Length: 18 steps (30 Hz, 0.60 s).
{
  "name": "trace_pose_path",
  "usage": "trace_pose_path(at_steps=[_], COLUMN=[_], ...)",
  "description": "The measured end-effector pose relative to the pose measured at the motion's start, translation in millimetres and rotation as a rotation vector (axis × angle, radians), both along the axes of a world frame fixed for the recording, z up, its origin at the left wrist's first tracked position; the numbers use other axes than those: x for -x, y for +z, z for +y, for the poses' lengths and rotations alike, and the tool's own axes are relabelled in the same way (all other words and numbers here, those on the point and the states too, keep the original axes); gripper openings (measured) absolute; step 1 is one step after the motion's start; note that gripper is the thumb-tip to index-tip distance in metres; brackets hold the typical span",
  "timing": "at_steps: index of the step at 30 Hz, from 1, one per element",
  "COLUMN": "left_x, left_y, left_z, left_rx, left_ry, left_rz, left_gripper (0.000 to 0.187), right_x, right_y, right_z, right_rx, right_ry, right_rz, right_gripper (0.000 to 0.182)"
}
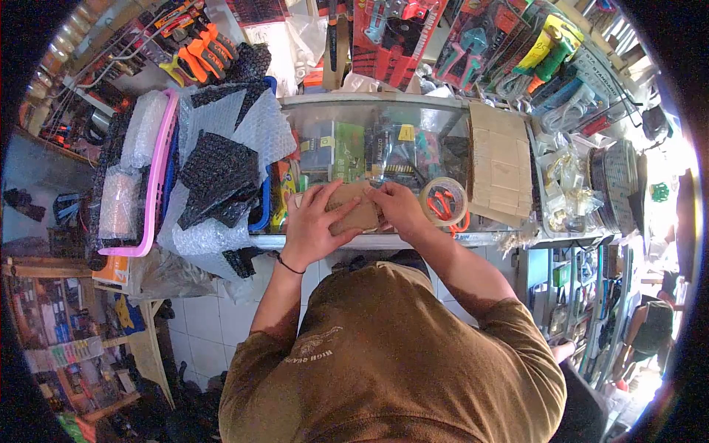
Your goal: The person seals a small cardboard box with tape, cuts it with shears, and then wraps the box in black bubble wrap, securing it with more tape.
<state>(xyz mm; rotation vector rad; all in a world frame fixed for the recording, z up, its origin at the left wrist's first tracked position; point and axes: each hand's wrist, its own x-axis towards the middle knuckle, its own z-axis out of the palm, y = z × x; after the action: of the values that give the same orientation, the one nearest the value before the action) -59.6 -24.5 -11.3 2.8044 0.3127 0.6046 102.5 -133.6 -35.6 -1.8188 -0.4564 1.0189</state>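
A small brown cardboard piece (pixel 353 210) lies on the glass counter (pixel 436 111), near its front edge. My left hand (pixel 319 225) rests on its left part with the fingers spread. At its right edge, my right hand (pixel 399 210) has its fingers bent together on the cardboard; the fingertips are partly hidden. Just right of that hand sits a roll of clear tape (pixel 444 184), with orange-handled scissors (pixel 445 207) showing in and below its ring.
Bubble wrap (pixel 218 162) fills a blue basket at the left, beside a pink-rimmed basket (pixel 158 177). A flat cardboard sheet (pixel 500 164) lies at the right. Packaged tools (pixel 399 37) hang behind the counter. Another person (pixel 650 328) is at the far right.
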Motion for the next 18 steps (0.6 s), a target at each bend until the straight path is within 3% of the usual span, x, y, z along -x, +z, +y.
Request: trace_pose_path(at_steps=[3, 18], left_x=[-0.5, -2.3], left_y=[-0.3, 2.8], left_z=[-0.4, -2.3], left_rx=[0.000, -0.015], left_ry=[0.002, 0.007], left_rz=[-0.006, 0.021], left_gripper=[0.052, 0.048], right_x=[3.4, 24.0], right_y=[4.6, 8.4], right_z=[-2.2, -32.9], right_rx=[0.001, -0.128], right_ry=[-0.043, -0.035], right_rz=[0.135, 0.161], right_gripper=[0.037, 0.027])
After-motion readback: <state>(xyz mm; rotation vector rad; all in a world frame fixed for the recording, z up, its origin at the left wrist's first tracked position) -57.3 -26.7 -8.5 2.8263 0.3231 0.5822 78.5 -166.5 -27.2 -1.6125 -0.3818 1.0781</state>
